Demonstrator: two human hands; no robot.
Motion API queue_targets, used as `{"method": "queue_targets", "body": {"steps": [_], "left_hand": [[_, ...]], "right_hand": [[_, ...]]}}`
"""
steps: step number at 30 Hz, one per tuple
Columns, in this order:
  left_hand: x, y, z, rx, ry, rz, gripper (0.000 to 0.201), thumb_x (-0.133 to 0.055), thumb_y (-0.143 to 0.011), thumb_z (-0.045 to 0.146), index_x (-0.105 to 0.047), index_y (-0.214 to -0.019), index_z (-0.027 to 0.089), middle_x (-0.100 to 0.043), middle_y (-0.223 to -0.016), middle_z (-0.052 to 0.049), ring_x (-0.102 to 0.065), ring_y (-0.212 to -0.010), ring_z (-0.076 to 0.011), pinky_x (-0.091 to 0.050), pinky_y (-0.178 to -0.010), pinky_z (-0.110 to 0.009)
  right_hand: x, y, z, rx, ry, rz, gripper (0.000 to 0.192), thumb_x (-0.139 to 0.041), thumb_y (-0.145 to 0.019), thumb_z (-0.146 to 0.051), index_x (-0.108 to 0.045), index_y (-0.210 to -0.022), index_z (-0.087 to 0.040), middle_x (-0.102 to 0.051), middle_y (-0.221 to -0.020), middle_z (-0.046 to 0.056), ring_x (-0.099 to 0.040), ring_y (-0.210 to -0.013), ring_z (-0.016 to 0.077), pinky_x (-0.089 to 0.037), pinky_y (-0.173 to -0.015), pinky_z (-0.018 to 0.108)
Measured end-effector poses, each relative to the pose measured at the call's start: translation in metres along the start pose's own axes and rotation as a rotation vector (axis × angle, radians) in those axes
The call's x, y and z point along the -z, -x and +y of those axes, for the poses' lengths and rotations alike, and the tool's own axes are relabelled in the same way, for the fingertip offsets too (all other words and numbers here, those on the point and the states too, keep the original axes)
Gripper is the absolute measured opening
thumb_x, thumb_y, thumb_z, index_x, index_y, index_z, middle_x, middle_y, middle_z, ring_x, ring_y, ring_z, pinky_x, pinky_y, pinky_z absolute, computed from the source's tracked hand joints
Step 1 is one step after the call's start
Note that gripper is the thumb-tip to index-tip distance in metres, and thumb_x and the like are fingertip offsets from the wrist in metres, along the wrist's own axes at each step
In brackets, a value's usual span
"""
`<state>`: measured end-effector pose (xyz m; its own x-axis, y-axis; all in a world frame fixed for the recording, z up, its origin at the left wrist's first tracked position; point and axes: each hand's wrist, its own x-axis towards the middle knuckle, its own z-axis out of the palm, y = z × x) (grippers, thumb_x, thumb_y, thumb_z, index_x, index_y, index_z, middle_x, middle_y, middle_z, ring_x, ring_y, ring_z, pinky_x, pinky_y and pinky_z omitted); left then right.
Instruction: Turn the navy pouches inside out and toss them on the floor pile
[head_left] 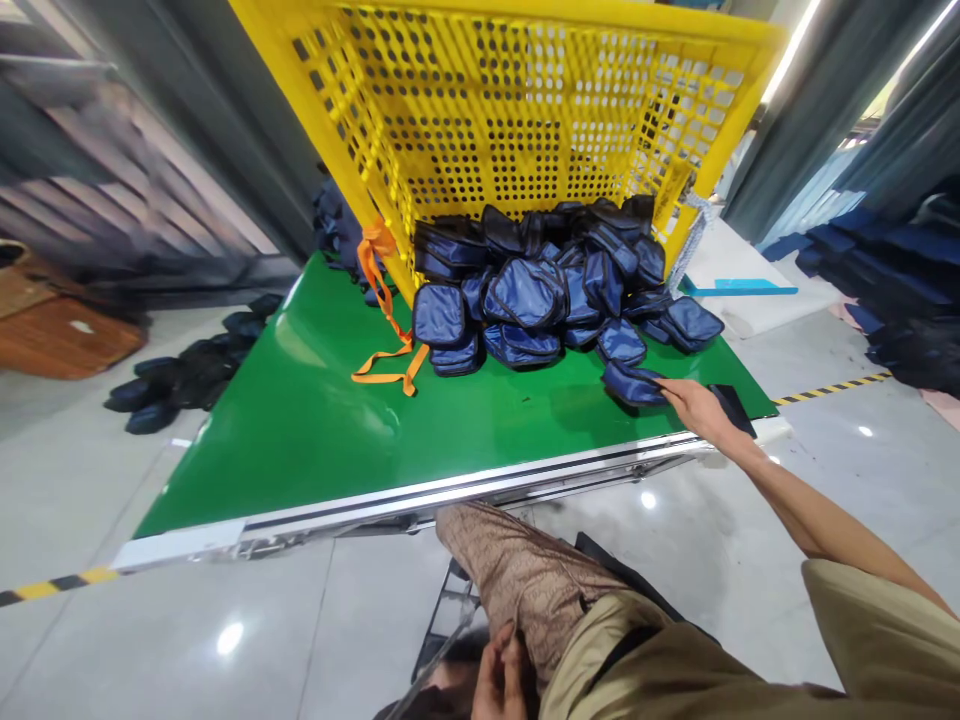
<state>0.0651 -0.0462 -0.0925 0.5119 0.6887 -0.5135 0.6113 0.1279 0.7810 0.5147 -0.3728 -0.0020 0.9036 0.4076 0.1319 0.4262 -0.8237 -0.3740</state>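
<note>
Navy pouch (632, 383), flat, zippered, shiny fabric, lies at front right of green desk (300, 430), nearest of pile of pouches (540, 300) spilling from tipped yellow crate (525, 110). Right hand (696, 405) reaches out, fingers loosely spread, tips touching pouch, not gripping. Left hand (499, 680) rests on lap, half curled, holding nothing. Orange strap (386, 320) lies left of pile.

Navy blue zipped pouches (525, 295) with darker trim lie on a glossy bright green table (315, 430). A yellow perforated crate (517, 110) has an orange strap (382, 300). Grey tiled floor (187, 620) carries yellow-and-black striped tape (832, 388).
</note>
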Motion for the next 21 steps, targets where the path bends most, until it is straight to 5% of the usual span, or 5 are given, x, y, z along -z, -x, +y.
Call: {"method": "queue_targets", "body": {"steps": [6,9,13,18,21], "left_hand": [[-0.001,-0.005,0.004,-0.04,0.151,-0.088,0.081,-0.08,-0.083,0.089,-0.082,-0.128,0.021,-0.086,-0.131,-0.016,-0.08,-0.131,-0.0405,-0.065,-0.115,-0.048],[-0.007,-0.004,0.02,-0.028,0.243,-0.142,0.094,-0.079,-0.085,0.091,-0.073,-0.148,0.021,-0.084,-0.136,-0.016,-0.081,-0.131,-0.037,-0.065,-0.113,-0.044],[-0.017,0.014,0.056,-0.128,0.322,-0.137,0.092,-0.068,-0.099,0.089,-0.058,-0.163,0.024,-0.075,-0.152,-0.017,-0.077,-0.136,-0.0319,-0.063,-0.115,-0.04],[-0.01,0.018,0.069,-0.143,0.348,0.08,0.091,-0.067,-0.101,0.086,-0.047,-0.163,0.022,-0.069,-0.148,-0.019,-0.076,-0.127,-0.0278,-0.062,-0.111,-0.043],[0.003,0.025,0.065,-0.172,0.239,0.18,0.071,-0.059,-0.111,0.076,-0.058,-0.156,0.021,-0.069,-0.15,-0.019,-0.07,-0.137,-0.0291,-0.052,-0.125,-0.049]], "right_hand": [[0.001,0.027,-0.08,-0.021,-0.379,-0.102,0.037,-0.057,-0.112,-0.051,-0.083,-0.108,-0.025,-0.086,-0.11,0.006,-0.075,-0.103,0.0291,-0.059,-0.097,0.039],[0.002,0.048,-0.127,0.051,-0.579,-0.408,0.048,-0.062,-0.11,-0.063,-0.072,-0.088,-0.023,-0.072,-0.087,-0.001,-0.064,-0.085,0.0213,-0.053,-0.083,0.032],[-0.019,0.09,-0.193,0.117,-0.869,-0.794,0.055,-0.065,-0.109,-0.074,-0.074,-0.097,-0.022,-0.071,-0.091,0.0,-0.064,-0.091,0.0213,-0.055,-0.084,0.031],[-0.055,0.124,-0.247,0.042,-0.887,-0.805,0.054,-0.06,-0.111,-0.076,-0.066,-0.091,-0.026,-0.066,-0.085,0.001,-0.062,-0.087,0.0227,-0.056,-0.075,0.03],[-0.071,0.126,-0.266,0.073,-0.746,-0.754,0.05,-0.058,-0.112,-0.068,-0.057,-0.083,-0.027,-0.057,-0.074,-0.002,-0.055,-0.077,0.021,-0.05,-0.069,0.03]]}}
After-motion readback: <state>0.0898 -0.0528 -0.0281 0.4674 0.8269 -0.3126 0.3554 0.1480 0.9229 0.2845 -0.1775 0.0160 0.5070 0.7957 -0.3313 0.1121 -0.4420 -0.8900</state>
